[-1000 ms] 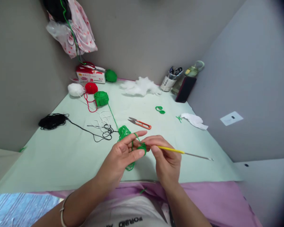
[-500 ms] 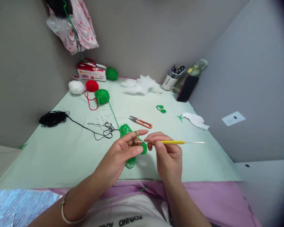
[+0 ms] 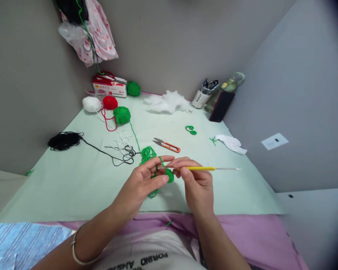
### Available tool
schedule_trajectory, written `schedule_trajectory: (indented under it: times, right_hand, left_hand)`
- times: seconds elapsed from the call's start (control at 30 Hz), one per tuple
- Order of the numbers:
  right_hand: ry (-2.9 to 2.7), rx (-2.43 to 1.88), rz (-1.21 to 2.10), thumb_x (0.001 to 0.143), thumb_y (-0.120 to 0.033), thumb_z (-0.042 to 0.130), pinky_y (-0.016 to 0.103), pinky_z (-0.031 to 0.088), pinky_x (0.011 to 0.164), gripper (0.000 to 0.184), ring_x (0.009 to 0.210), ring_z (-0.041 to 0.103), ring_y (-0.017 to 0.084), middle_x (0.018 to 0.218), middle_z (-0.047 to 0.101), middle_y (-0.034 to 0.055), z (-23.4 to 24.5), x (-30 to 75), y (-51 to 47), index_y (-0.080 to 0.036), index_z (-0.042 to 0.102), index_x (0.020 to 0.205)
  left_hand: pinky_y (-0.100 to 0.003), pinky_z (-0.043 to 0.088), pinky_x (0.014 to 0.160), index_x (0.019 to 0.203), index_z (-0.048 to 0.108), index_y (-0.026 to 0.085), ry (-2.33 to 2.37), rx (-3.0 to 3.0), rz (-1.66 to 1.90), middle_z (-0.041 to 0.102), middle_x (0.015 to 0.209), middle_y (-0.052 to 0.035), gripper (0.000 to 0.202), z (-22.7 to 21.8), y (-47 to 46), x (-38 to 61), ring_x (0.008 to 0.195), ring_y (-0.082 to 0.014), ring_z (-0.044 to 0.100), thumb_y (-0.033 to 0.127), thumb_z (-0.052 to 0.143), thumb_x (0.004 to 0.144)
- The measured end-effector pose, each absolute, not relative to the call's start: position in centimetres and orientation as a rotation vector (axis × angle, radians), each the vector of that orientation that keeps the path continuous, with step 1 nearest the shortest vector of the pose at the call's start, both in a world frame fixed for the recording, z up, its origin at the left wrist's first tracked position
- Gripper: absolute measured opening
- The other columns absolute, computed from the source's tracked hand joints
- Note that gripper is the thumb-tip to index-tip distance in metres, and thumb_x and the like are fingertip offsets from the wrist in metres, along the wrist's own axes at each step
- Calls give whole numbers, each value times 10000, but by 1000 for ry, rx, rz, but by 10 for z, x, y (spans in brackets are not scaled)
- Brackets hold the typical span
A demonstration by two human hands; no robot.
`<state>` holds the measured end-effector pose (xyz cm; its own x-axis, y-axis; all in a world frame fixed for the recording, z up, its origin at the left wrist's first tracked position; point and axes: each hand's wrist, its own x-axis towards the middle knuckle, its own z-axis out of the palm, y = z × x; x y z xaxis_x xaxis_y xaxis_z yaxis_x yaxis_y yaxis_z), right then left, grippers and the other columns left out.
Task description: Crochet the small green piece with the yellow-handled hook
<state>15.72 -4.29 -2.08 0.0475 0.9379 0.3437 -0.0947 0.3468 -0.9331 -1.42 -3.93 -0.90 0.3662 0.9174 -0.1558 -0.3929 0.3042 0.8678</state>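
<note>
A small green crochet piece (image 3: 169, 175) is pinched between the thumb and fingers of my left hand (image 3: 143, 179). Green yarn runs over that hand's raised index finger. My right hand (image 3: 197, 183) grips a crochet hook (image 3: 201, 168) by its yellow handle, and the hook's left metal tip lies at the top of the piece, by the yarn. The hook's other metal end points right. Loose loops of green yarn (image 3: 148, 153) lie behind and under my left hand, with a strand leading to a green yarn ball (image 3: 122, 115).
Thread snips (image 3: 166, 145) lie just beyond my hands. Black yarn (image 3: 64, 141), red yarn (image 3: 110, 102) and white yarn (image 3: 91, 104) sit left. White stuffing (image 3: 169, 102), a pen cup (image 3: 202, 96) and a phone (image 3: 222, 106) stand behind. A curled green piece (image 3: 190, 130) lies right of centre.
My right hand and the hook have shifted slightly left, closer to my left hand. The hook tip has moved left past the crochet piece. The whole view has also shifted a little.
</note>
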Motion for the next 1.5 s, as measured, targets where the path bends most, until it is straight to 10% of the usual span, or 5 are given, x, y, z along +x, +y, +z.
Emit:
schedule_trajectory:
  times: [0.5,0.83,1.1,1.5]
  right_hand:
    - [-1214,-803,1041,1049,-346,633,285,545,625,222,657,660,138,866,777,45,-13,159,-42,-214,734,901]
    - [-1881,-893,12,1009,-119,618,338,614,722,314,906,745,211,1074,788,91,-22,156,-56,-301,770,1215]
    - [-1320,-802,802,1043,-269,641,327,571,648,187,810,705,196,898,777,70,-14,156,-45,-249,813,974]
    - [-1244,-817,954,1073,-335,593,286,582,643,241,694,703,152,870,795,48,-13,159,-43,-221,756,937]
  left_hand:
    - [-265,430,732,1116,871,342,865,868,1048,618,909,-17,275,-7,-41,-18,903,-179,550,322,855,843]
    - [-240,487,857,1267,814,345,827,700,1141,642,890,19,497,-12,-43,-9,877,-137,582,252,923,791]
    - [-249,483,884,1228,829,288,746,590,1024,684,920,-7,436,-6,-38,-14,888,-145,604,273,897,797]
    - [-266,450,818,1205,842,337,798,735,1044,605,922,2,382,-6,-42,-17,875,-155,542,302,882,827]
